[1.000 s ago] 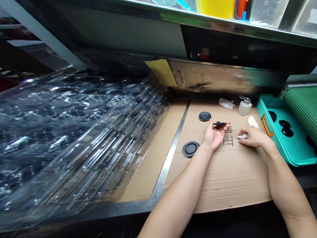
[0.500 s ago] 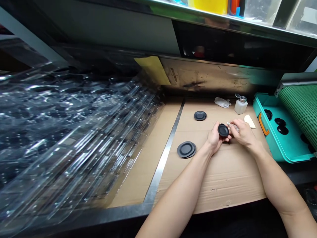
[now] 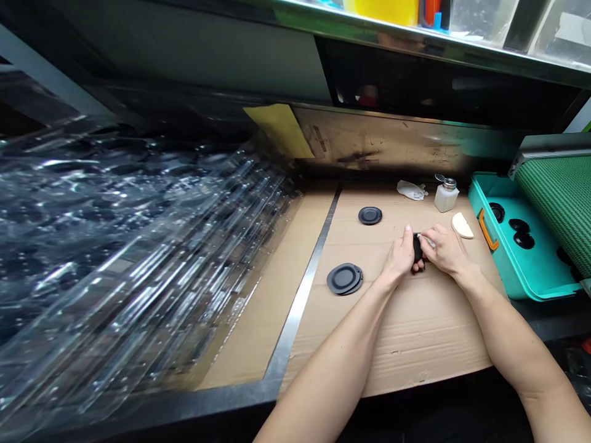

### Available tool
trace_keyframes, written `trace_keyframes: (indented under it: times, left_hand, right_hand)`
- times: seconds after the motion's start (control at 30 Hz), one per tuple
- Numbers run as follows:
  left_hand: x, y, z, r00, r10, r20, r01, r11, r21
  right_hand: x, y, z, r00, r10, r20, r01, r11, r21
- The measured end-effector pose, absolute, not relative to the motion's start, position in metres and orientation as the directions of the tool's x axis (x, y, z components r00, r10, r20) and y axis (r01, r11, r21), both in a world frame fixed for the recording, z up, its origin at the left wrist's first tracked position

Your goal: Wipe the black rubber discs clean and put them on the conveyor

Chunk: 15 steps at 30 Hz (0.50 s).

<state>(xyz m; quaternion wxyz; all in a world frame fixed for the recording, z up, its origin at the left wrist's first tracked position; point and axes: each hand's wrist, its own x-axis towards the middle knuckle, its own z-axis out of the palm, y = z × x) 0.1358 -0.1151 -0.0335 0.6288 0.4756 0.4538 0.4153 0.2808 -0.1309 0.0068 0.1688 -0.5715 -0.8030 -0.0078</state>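
My left hand [image 3: 399,257] is closed around a small black round disc [image 3: 418,248], held on edge above the cardboard sheet [image 3: 415,326]. My right hand [image 3: 444,250] meets it from the right, fingers pinched on a small white piece pressed against the disc. Two stacked black discs [image 3: 344,279] lie left of my left wrist. One more black disc [image 3: 370,215] lies farther back.
A big stack of clear plastic trays [image 3: 124,246] fills the left side. At the back stand a white dispenser bottle [image 3: 446,195], a crumpled white wipe [image 3: 410,190] and a cream pad [image 3: 462,225]. A teal bin [image 3: 517,277] holding black discs and a green belt [image 3: 561,197] are on the right.
My right hand lifted the white piece off the cardboard and brought it to the disc. My left hand turned the disc from flat to on edge. Both hands have closed together.
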Motion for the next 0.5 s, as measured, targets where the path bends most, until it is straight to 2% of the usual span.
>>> trace_keyframes:
  times: [0.13,0.33,0.5]
  left_hand:
    - [0.1334,-0.1170,-0.0300,0.243,0.955,-0.172,-0.017,0.181,0.983]
    - [0.1348,-0.1207,-0.0258,0.242,0.963,-0.122,0.004,0.124,0.992]
    - [0.1357,-0.1201,-0.0271,0.230,0.967,-0.107,0.075,0.092,0.993]
  right_hand:
    - [0.2806,-0.1314,0.0087,-0.340,0.893,0.297,0.910,0.391,-0.135]
    - [0.2798,-0.1327,0.0112,-0.365,0.876,0.316,0.905,0.414,-0.099]
    - [0.2782,-0.1317,0.0102,-0.349,0.891,0.290,0.923,0.380,-0.055]
